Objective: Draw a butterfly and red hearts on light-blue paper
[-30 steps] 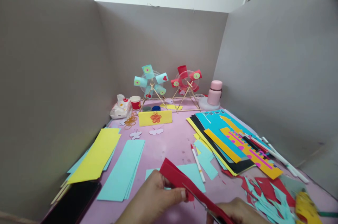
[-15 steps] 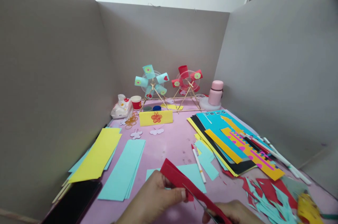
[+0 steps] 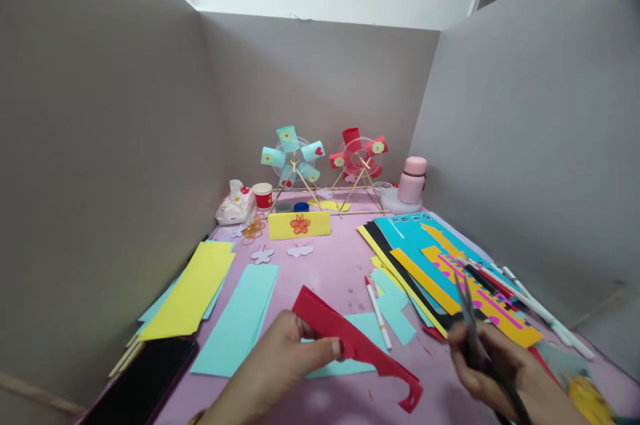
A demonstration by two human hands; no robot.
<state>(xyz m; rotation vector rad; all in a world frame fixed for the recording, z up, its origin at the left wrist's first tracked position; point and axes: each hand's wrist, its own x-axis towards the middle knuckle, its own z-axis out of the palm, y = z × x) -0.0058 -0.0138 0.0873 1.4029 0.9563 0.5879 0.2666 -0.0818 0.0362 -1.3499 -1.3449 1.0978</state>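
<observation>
A red paper strip with a curved notch cut from its lower edge is pinched between the thumb and fingers of my left hand. Its notched end points down to the right, over the pink tabletop. My right hand grips a pair of scissors off to the right, apart from the strip. The blades point up and are slightly parted. Under the strip lies a light blue paper sheet, partly covered by it. A red-tipped white marker rests beside that sheet.
Blue strips, yellow paper and a dark phone lie left. Coloured sheets and pens stand right. Behind are a blue paper wheel, a red paper wheel, a pink bottle and a paper cup. Grey panels surround the table.
The scissors have come away from the red strip, and my right hand has lifted them to the right. My left hand has shifted slightly left and up, and the strip's notched end now shows.
</observation>
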